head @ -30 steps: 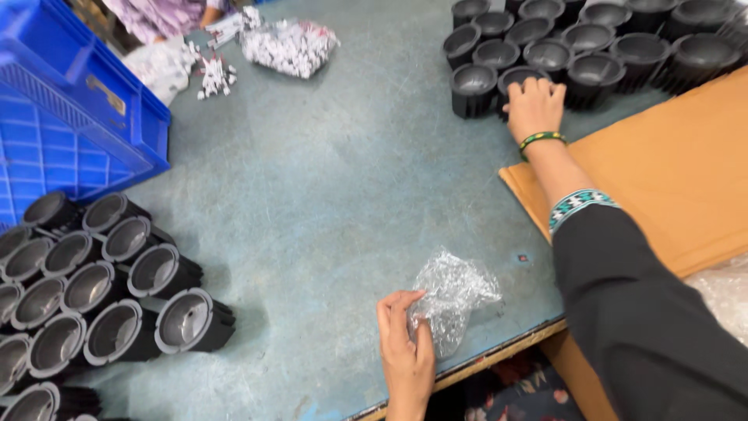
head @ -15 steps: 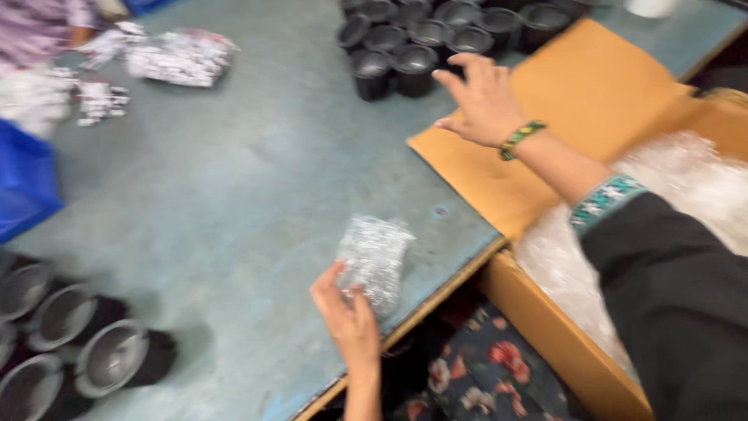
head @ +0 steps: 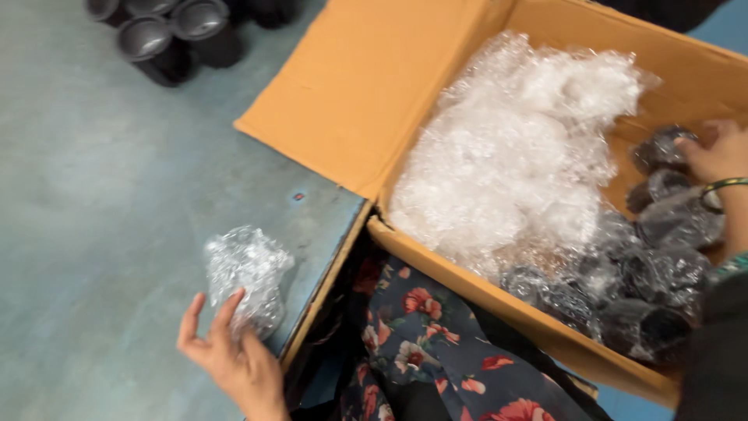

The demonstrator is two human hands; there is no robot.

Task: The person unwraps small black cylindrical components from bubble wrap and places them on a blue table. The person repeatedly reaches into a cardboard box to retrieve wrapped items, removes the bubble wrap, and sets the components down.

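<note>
Fingers (head: pixel 226 312) of the left hand (head: pixel 234 362) are spread a little and lie on a small bubble-wrapped bundle (head: pixel 245 277), which rests on the grey-blue counter (head: pixel 101 234) close to its near edge. The fingers touch the lower part of the bundle from the near side; they press on it more than they close around it, so the hand is not clamped on it.

At the right side, the right hand (head: pixel 721 156) is inside an open cardboard box (head: pixel 467 281). This hand wears a green bangle (head: pixel 721 185) at the wrist, and its fingers touch one dark wrapped piece (head: pixel 661 150) near the far right wall of the box. If the fingers grip this piece or only rest on it, I cannot tell, because the picture is blurred there.

Inside the box there is a big heap of loose clear bubble wrap (head: pixel 522 148) on the left part, and many dark pieces in wrap (head: pixel 631 288) lie together in the near right part. One flap of the box (head: pixel 351 86) is folded out and lies flat on the counter.

At the far edge of the counter stand several black round cups (head: pixel 167 35), close together, open side up. Below the counter edge, a dark cloth with red flowers (head: pixel 421 343) is seen.
</note>
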